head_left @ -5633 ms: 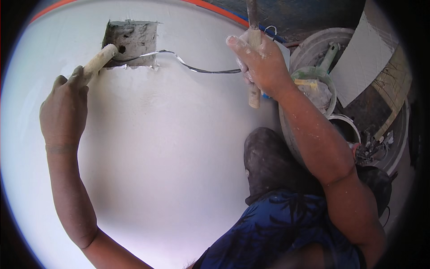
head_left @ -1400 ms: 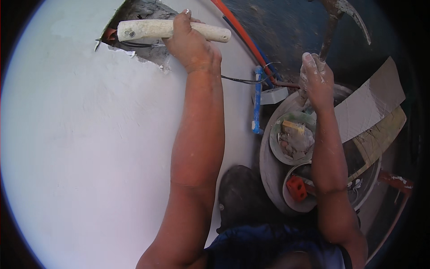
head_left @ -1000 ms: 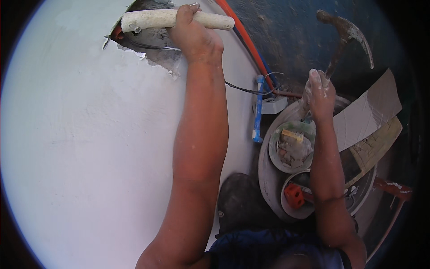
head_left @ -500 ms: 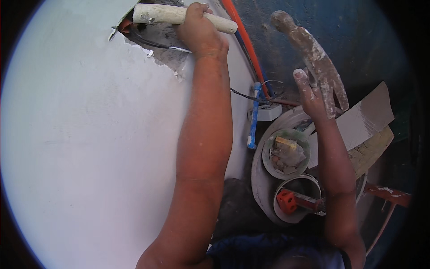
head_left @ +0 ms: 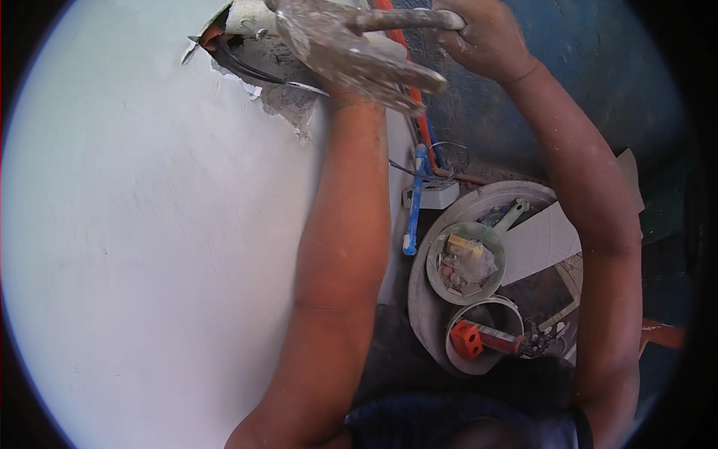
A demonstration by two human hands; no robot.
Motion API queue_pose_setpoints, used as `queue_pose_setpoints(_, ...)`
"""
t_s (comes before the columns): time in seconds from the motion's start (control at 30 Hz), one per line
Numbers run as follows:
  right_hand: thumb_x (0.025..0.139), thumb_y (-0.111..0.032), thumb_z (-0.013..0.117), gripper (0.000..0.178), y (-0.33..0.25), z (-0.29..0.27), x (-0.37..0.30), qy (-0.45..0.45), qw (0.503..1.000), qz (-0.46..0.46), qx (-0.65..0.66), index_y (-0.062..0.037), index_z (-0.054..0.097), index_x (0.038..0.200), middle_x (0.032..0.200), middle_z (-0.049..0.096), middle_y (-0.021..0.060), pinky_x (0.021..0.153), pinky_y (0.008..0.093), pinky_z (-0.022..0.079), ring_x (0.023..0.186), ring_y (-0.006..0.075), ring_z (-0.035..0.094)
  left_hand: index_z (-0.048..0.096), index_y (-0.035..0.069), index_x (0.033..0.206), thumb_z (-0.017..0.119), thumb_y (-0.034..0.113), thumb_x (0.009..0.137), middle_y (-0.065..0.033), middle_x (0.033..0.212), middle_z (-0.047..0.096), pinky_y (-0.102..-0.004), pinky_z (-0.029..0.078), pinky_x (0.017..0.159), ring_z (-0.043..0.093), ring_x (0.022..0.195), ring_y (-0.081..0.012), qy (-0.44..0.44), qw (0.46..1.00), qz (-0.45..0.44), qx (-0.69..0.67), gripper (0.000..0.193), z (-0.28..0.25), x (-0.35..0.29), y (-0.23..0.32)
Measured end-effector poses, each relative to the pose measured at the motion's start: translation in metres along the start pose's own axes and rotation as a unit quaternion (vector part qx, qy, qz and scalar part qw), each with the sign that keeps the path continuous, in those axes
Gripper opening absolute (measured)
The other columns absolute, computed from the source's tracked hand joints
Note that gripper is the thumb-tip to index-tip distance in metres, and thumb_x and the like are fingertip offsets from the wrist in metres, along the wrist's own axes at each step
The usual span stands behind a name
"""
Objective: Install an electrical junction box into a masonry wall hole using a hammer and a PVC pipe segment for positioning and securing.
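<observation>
White wall [head_left: 187,224] w/ hole [head_left: 288,105]; R hand [head_left: 486,37], right of hole, clenched on hammer [head_left: 340,49]; L hand [head_left: 340,91] (grip blocked on my feed, can't tell) by stick [head_left: 248,16] at hole.

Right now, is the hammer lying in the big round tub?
No, the right hand grips the hammer by its handle, up near the top of the picture, apart from the round tub.

R grip [head_left: 486,37] tight, arms [head_left: 340,224] fwd
</observation>
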State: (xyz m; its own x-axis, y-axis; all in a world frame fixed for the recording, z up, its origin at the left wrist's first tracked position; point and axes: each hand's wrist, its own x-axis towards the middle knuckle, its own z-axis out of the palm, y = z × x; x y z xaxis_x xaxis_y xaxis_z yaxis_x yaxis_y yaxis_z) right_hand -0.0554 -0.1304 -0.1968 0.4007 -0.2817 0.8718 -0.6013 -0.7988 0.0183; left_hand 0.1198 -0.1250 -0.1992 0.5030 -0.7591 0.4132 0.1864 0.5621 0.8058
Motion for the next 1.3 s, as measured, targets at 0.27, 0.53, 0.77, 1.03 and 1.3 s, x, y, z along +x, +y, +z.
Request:
queue_pose_setpoints(0.27, 0.076, -0.026, 0.068, 0.023, 0.003, 0.008, 0.015, -0.003, 0.997, -0.067, 0.029, -0.0084, 0.055, 0.068, 0.065, 0.050, 0.0120, 0.051, 0.0424, 0.043, 0.056, 0.0330, 0.053, 0.062, -0.012, 0.072, 0.057, 0.017, 0.078, -0.0159, 0.072, 0.061, -0.0383, 0.048, 0.065, 0.059, 0.065, -0.0246, 0.064, 0.984, -0.012, 0.165, 0.030, 0.019, -0.021, 0.032)
queue_pose_setpoints(0.53, 0.074, -0.022, 0.067, 0.021, -0.010, -0.003, 0.003, -0.068, 0.997, -0.024, 0.001, -0.0077, 0.054, 0.068, 0.066, 0.052, 0.0124, 0.054, 0.0430, 0.044, 0.062, 0.0337, 0.056, 0.060, -0.009, 0.074, 0.059, 0.015, 0.079, -0.0124, 0.074, 0.059, -0.0389, 0.049, 0.065, 0.058, 0.067, -0.0222, 0.036, 0.990, 0.067, 0.117, 0.025, 0.009, -0.005, 0.005)
queue_pose_setpoints(0.77, 0.076, -0.022, 0.066, 0.021, -0.024, -0.004, 0.015, 0.003, 0.996, -0.038, 0.078, -0.0082, 0.053, 0.066, 0.064, 0.052, 0.0121, 0.054, 0.0436, 0.044, 0.061, 0.0345, 0.056, 0.057, -0.007, 0.076, 0.060, 0.011, 0.079, -0.0091, 0.076, 0.056, -0.0368, 0.047, 0.060, 0.055, 0.065, -0.0203, -0.006, 0.997, 0.055, -0.062, 0.018, -0.002, -0.004, 0.001)
queue_pose_setpoints(1.03, 0.078, -0.025, 0.066, 0.023, -0.027, -0.013, 0.000, -0.012, 0.997, -0.073, 0.025, -0.0075, 0.055, 0.068, 0.065, 0.054, 0.0127, 0.053, 0.0444, 0.045, 0.058, 0.0344, 0.057, 0.057, -0.006, 0.076, 0.060, 0.014, 0.080, -0.0101, 0.075, 0.056, -0.0357, 0.046, 0.057, 0.055, 0.064, -0.0200, 0.086, 0.988, 0.032, 0.128, 0.020, 0.005, -0.007, 0.013)
queue_pose_setpoints(1.3, 0.081, -0.021, 0.068, 0.015, -0.026, 0.012, -0.010, -0.011, 0.997, 0.011, -0.076, -0.0100, 0.062, 0.089, 0.076, 0.061, 0.0120, 0.062, 0.0410, 0.050, 0.068, 0.0319, 0.061, 0.060, -0.009, 0.083, 0.060, 0.019, 0.084, -0.0166, 0.078, 0.061, -0.0399, 0.048, 0.066, 0.061, 0.071, -0.0239, 0.006, 0.962, 0.083, 0.261, 0.028, -0.004, -0.006, 0.017)
